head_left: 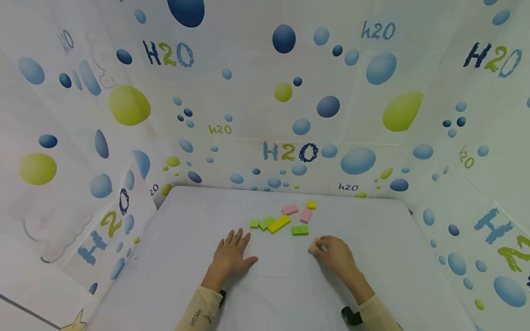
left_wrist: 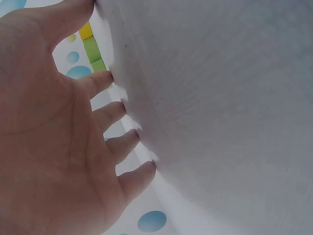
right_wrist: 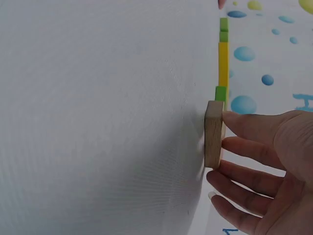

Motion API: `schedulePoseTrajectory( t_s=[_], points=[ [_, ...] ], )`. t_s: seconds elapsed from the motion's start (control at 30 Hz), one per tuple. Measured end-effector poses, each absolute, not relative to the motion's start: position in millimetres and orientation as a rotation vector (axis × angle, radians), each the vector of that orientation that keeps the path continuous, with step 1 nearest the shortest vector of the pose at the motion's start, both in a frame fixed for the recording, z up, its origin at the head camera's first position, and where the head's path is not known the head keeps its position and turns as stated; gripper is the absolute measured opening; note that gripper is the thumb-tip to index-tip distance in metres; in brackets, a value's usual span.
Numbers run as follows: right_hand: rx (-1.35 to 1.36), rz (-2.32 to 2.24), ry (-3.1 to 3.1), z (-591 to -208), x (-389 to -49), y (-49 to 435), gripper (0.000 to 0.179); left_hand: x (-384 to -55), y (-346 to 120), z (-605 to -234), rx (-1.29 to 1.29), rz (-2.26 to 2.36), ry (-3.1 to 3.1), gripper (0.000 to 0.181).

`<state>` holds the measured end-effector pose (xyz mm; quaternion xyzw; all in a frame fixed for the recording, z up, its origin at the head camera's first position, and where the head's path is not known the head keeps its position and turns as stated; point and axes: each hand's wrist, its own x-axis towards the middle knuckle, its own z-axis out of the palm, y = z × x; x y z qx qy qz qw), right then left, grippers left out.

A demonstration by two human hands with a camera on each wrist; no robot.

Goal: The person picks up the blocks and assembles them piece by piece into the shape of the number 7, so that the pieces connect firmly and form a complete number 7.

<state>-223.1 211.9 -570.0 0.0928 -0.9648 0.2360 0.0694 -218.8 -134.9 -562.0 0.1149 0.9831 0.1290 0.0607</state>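
My right hand [head_left: 334,256] holds a plain wooden block [right_wrist: 213,134] low at the white tabletop, thumb and fingers at its edges. In the head view the fingers partly cover this block. A bright green block [head_left: 300,231] lies just beyond it, to the left. My left hand [head_left: 230,256] rests on the table with its fingers spread and nothing in them. In the left wrist view its fingertips touch the white surface. Nearest to that hand are a small green block [head_left: 254,224], a longer light green block [head_left: 267,223] and a long yellow block [head_left: 279,224], lying in a slanted row.
Farther back lie two pink blocks [head_left: 290,210] and a small yellow block [head_left: 312,205]. White cloth walls [head_left: 248,101] printed with bubbles and lettering stand behind the table [head_left: 273,294] and at both sides.
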Motion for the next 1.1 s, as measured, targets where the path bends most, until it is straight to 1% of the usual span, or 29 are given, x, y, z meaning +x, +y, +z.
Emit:
schedulePoseTrajectory(
  t_s=[0.2, 0.7, 0.97, 1.1],
  points=[
    [0.3, 0.719, -2.895, -568, -221, 209, 0.027, -220, -134, -562, 0.344, 0.401, 2.974, 0.084],
    [0.304, 0.743, -2.881, -565, -213, 204, 0.03, -221, -133, -564, 0.346, 0.419, 2.966, 0.084],
    [0.301, 0.76, -2.927, -567, -209, 199, 0.024, -220, -134, -565, 0.33, 0.412, 2.956, 0.084],
    [0.333, 0.746, -2.906, -567, -208, 197, 0.027, -219, -134, -563, 0.33, 0.407, 2.965, 0.084]
  ],
)
